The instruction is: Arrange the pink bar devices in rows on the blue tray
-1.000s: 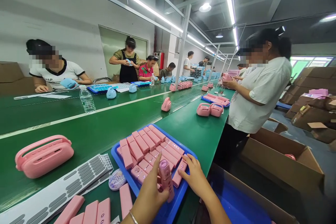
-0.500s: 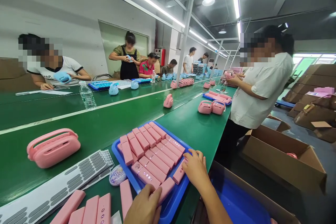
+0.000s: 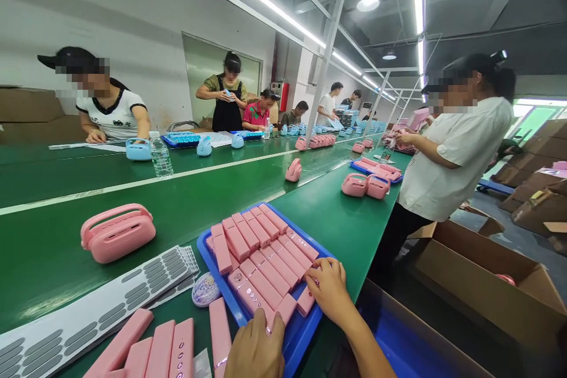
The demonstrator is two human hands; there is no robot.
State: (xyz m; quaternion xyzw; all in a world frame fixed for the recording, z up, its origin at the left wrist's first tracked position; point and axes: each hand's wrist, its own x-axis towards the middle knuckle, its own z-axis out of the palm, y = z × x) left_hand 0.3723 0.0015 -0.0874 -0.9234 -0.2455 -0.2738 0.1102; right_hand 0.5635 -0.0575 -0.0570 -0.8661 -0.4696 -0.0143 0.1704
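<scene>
On bench's near edge | left hand (image 3: 256, 347), right hand (image 3: 330, 292) flat on tray's (image 3: 305, 331) pink bars (image 3: 266, 260), grasping none | step: squaring rows | next: pick one bar cleanly

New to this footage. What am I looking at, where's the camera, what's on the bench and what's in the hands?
There is no machine here. The single view comes from a camera worn on a person's head, looking forward and down over a long green table.

At the bottom edge are that person's own bare hands. The left hand and right hand both rest on pink bars packed in a blue tray. Neither lifts a piece.

Beside the tray lie more loose pink bars, grey sticker sheets, a small round disc and a pink case with a handle.

Other people work further along; one in a white shirt stands to the right, near open cardboard boxes.
</scene>
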